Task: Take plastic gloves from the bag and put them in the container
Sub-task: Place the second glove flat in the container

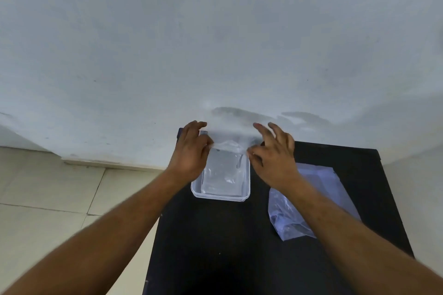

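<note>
At the far left of the frame there is pale tiled floor (43, 189), meeting a whitish wall (215, 31) that fills the whole upper half of the picture. A black table (215, 246) takes up the lower middle and right, pushed up against that wall.

The person's left hand (190, 151) is just left of centre, reaching in from the lower left. Its fingers are curled and pinched on the left edge of a thin, clear plastic glove (227, 146), which is stretched across the far end of the container. The container (220, 196) is a clear, shallow rectangular tub standing on the table near the wall, in the middle of the frame; the left hand covers its left rim. Clear plastic already lies flat inside it, though how many gloves are in there I cannot tell.

The right hand (275, 158) is just right of the container, thumb and forefinger nipped on the glove's right edge, the other fingers spread and lifted toward the wall. So the two hands are apart, each closed on one side of the same glove, holding it over the tub.

Further right, the bag (321, 179), pale bluish and crumpled at its near end, lies flat on the table, partly hidden under the right forearm, well apart from the container.
</note>
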